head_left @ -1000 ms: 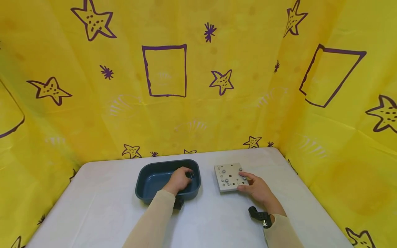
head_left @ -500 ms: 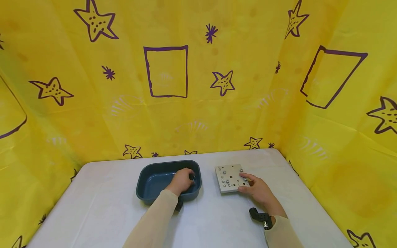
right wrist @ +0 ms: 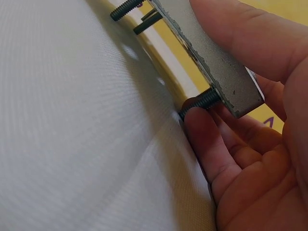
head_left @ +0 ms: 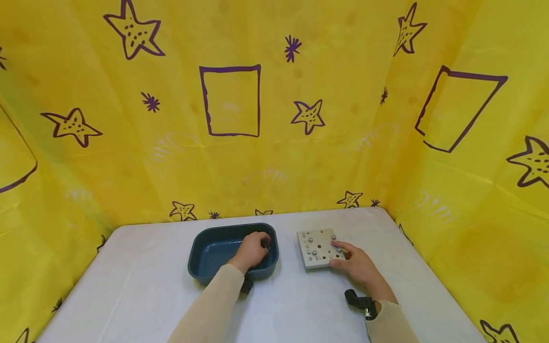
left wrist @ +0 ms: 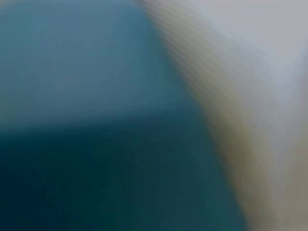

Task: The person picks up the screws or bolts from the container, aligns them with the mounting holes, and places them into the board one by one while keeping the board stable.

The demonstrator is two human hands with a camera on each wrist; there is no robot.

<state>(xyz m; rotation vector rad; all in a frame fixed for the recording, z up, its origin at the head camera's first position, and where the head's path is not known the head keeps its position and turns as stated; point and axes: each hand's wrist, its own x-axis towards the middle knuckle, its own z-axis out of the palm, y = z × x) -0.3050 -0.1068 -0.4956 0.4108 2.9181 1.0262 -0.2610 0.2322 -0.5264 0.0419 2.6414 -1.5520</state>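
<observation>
Plate (head_left: 318,249), gripped by right hand (head_left: 357,263); left hand (head_left: 250,251) in blue tray (head_left: 208,254), grip unclear.

Grey plate (head_left: 320,242), bolts (right wrist: 147,24) protruding beneath, near blue tray (head_left: 210,256).

Tray (head_left: 213,256) on table (head_left: 291,305), left of the plate (head_left: 315,245).

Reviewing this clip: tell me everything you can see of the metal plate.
The plate is squarish, light grey and metallic-looking, with roughened edges. Small holes and silver screw heads dot its top; dark threaded bolts project underneath. It sits right of the blue tray, apart from it, its underside raised off the white cloth. The right hand grips its right side. Whether every bolt touches the cloth can't be told.
</observation>
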